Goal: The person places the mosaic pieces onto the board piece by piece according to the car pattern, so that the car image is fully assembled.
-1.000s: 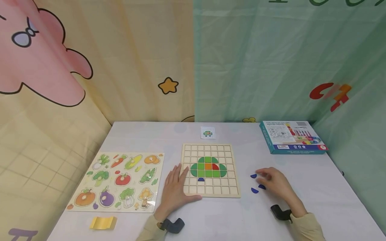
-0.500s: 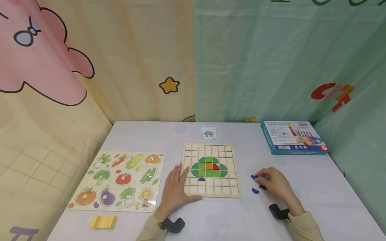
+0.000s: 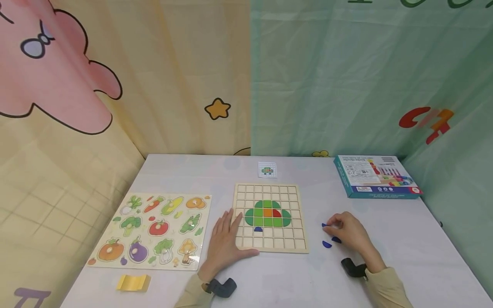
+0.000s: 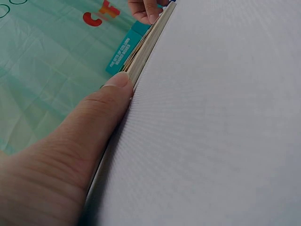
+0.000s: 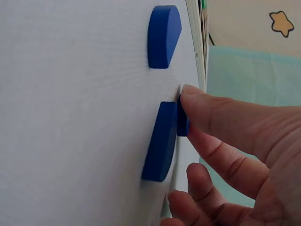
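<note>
A wooden grid board lies in the middle of the white table. It carries a green tile shape with an orange and a red tile, and a blue half-round tile below them. My left hand rests flat, fingers on the board's left edge; its thumb lies along the board's side. My right hand is to the right of the board, fingertips curled onto a small blue piece. Two more blue pieces lie beside it on the table.
A vegetable peg puzzle lies to the left, with a yellow piece near the front edge. A small pattern card sits behind the board. A teal box is at the back right. Curtains close off the back and sides.
My right hand's fingers have drawn in slightly over the blue piece at the left of the group. The left hand has not moved.
</note>
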### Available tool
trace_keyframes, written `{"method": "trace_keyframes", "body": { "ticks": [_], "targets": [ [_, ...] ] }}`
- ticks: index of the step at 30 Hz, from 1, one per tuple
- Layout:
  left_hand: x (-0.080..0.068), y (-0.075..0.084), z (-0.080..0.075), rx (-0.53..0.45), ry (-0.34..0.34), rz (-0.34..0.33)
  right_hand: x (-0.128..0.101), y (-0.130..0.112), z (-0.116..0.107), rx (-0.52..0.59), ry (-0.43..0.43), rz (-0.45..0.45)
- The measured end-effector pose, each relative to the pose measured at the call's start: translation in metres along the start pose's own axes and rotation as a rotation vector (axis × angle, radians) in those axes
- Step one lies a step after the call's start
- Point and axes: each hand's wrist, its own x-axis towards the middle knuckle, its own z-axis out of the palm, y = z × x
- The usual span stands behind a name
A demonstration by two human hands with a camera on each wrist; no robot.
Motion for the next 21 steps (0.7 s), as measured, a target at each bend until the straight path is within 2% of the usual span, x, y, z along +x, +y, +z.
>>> {"method": "trace_keyframes", "body": {
  "ticks": [10,21],
  "targets": [
    [0.0000,0.0003,-0.0003,0.005,-0.002,0.004,0.0001,-0.0037,0.0023,0.025,-0.005,0.014],
    [-0.0003,0.0002,-0.0005,0.004,-0.001,0.004,-0.0043,-0.0087,0.0086,0.037,0.058,-0.013]
  ]
}}
